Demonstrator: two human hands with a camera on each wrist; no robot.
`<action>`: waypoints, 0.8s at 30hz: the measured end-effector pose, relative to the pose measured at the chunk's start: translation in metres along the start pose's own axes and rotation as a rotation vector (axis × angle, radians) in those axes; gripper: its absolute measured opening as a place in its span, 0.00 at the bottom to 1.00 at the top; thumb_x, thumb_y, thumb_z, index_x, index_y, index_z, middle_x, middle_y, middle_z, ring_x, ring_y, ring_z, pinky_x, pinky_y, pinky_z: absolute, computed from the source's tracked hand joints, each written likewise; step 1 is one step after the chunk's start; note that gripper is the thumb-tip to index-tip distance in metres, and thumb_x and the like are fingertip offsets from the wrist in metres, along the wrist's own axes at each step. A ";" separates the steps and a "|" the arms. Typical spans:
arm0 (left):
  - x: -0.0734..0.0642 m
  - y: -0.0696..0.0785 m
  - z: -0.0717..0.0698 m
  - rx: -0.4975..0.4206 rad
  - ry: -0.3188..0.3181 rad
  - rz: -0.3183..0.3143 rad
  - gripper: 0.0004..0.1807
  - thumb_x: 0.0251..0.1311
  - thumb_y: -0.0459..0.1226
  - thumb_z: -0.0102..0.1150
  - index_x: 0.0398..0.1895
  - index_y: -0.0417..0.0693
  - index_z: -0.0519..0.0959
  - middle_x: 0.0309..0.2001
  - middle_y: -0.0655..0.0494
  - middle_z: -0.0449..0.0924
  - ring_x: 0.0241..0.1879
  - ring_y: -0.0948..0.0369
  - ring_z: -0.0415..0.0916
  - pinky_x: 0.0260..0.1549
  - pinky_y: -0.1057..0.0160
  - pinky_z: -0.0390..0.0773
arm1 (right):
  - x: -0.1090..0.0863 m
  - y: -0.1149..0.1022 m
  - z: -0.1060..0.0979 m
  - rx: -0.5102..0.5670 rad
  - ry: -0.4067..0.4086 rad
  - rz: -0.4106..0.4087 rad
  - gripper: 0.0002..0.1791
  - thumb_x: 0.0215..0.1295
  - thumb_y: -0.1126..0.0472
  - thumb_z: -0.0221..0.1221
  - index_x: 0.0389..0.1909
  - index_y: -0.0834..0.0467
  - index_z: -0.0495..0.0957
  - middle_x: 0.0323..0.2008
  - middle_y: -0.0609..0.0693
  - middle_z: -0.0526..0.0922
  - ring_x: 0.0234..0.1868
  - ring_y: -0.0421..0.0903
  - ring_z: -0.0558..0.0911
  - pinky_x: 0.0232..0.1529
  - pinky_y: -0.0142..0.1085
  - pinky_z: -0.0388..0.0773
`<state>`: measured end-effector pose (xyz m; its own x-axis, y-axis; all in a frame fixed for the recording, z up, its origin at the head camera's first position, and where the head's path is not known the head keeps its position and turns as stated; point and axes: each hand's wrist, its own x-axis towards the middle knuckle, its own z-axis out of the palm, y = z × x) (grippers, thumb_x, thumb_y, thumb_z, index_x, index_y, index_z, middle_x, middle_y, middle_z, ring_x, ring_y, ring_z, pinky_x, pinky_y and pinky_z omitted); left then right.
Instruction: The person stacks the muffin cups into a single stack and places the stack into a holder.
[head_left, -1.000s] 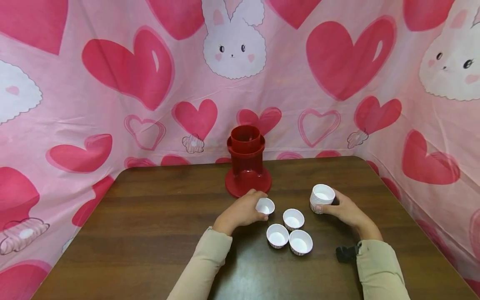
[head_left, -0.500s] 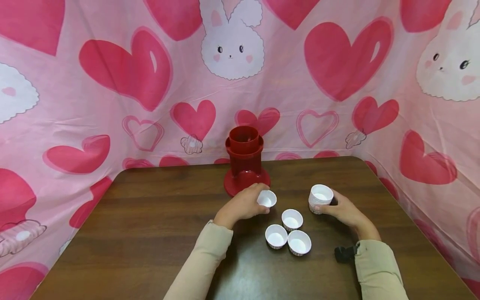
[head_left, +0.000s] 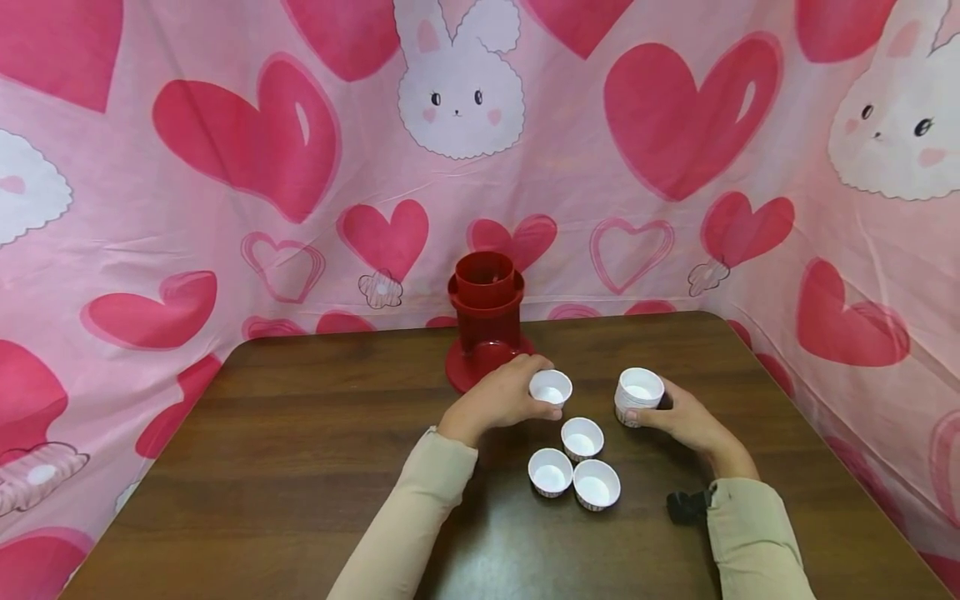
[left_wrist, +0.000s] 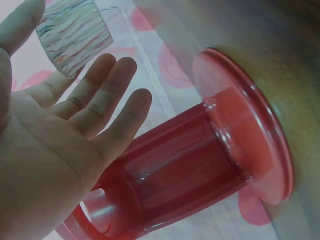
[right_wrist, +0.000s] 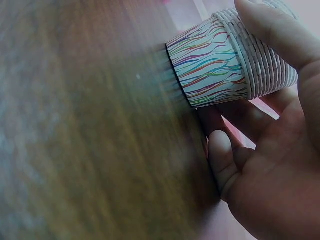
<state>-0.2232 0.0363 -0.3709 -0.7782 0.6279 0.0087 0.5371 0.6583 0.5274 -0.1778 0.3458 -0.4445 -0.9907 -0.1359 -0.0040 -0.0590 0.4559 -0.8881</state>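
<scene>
My left hand pinches a single small paper baking cup between thumb and fingertips, with the other fingers spread in the left wrist view. That view shows the wavy coloured stripes on the side of the cup. At the right, my right hand grips a nested stack of the same cups; the right wrist view shows the striped stack with its many rims and its base at the table. Between and below the hands, three separate cups stand upright in a close group.
Behind the left hand stands a red plastic holder with a round base and an open tube top. A pink heart-patterned cloth hangs around the back and sides of the brown wooden table. A black object shows by the right sleeve.
My left hand has lifted its cup away from beside the three others and moved up and to the right, toward the stack. The right hand keeps its hold on the stack.
</scene>
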 end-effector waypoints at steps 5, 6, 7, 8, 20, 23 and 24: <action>0.004 0.007 -0.002 -0.005 0.005 0.032 0.35 0.53 0.49 0.76 0.62 0.50 0.75 0.51 0.57 0.76 0.48 0.61 0.73 0.51 0.62 0.76 | 0.000 0.000 0.000 -0.010 0.003 -0.002 0.42 0.61 0.58 0.71 0.70 0.70 0.62 0.57 0.66 0.77 0.59 0.60 0.73 0.63 0.57 0.65; 0.004 0.008 -0.002 -0.006 0.006 0.034 0.34 0.53 0.49 0.76 0.62 0.50 0.75 0.51 0.57 0.76 0.47 0.61 0.73 0.51 0.62 0.76 | 0.000 0.000 0.001 -0.012 0.005 -0.001 0.42 0.61 0.58 0.71 0.70 0.70 0.62 0.57 0.65 0.77 0.58 0.59 0.73 0.62 0.56 0.66; 0.005 0.009 -0.002 -0.010 0.007 0.035 0.34 0.53 0.49 0.76 0.62 0.50 0.75 0.50 0.58 0.76 0.47 0.62 0.73 0.50 0.62 0.76 | 0.000 0.000 0.001 -0.013 0.004 -0.005 0.42 0.61 0.58 0.71 0.70 0.70 0.62 0.57 0.65 0.77 0.58 0.59 0.73 0.62 0.56 0.66; 0.006 0.010 -0.002 -0.014 0.006 0.034 0.35 0.52 0.49 0.76 0.62 0.51 0.75 0.50 0.58 0.76 0.46 0.62 0.73 0.50 0.63 0.76 | 0.000 0.000 0.001 -0.008 0.003 -0.009 0.42 0.61 0.59 0.71 0.70 0.70 0.62 0.57 0.65 0.77 0.58 0.59 0.74 0.62 0.56 0.66; 0.018 0.025 -0.002 -0.013 -0.006 0.057 0.35 0.56 0.45 0.74 0.67 0.52 0.72 0.55 0.58 0.76 0.50 0.62 0.74 0.54 0.60 0.75 | 0.000 0.000 0.000 0.010 0.000 -0.029 0.39 0.62 0.61 0.70 0.69 0.71 0.64 0.55 0.63 0.78 0.54 0.52 0.75 0.56 0.42 0.72; 0.020 0.028 -0.001 -0.016 -0.012 0.062 0.35 0.57 0.44 0.73 0.68 0.52 0.72 0.57 0.57 0.76 0.51 0.62 0.74 0.55 0.60 0.75 | 0.001 0.001 0.001 0.024 0.000 -0.035 0.38 0.62 0.62 0.70 0.68 0.71 0.64 0.55 0.62 0.79 0.54 0.52 0.75 0.55 0.39 0.72; 0.021 0.030 -0.001 -0.018 -0.015 0.064 0.35 0.57 0.44 0.73 0.69 0.52 0.72 0.58 0.56 0.76 0.52 0.62 0.74 0.56 0.60 0.75 | 0.001 0.001 0.001 0.029 -0.002 -0.036 0.38 0.62 0.62 0.70 0.68 0.71 0.64 0.55 0.63 0.78 0.54 0.52 0.75 0.55 0.38 0.72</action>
<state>-0.2241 0.0688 -0.3540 -0.7374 0.6748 0.0299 0.5793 0.6091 0.5418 -0.1786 0.3453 -0.4455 -0.9878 -0.1534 0.0276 -0.0912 0.4253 -0.9004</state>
